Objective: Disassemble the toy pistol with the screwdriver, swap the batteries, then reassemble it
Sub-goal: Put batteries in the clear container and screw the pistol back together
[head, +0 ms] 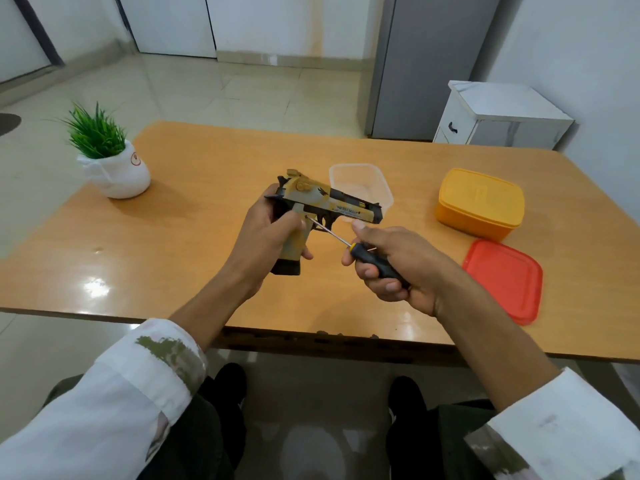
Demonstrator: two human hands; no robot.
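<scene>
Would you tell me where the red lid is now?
In the head view, the red lid lies on the table, right of the right hand and just nearer than the yellow box.

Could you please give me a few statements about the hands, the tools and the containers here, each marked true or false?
1. The left hand grips the pistol by its handle. True.
2. The right hand holds the screwdriver, with the tip at the pistol's handle. True.
3. The red lid sits on the yellow box. False: it lies flat on the table, nearer the person than the box.
4. The plant stands at the table's right edge. False: it stands at the far left corner.
5. The clear tub stands behind the pistol. True.
</scene>
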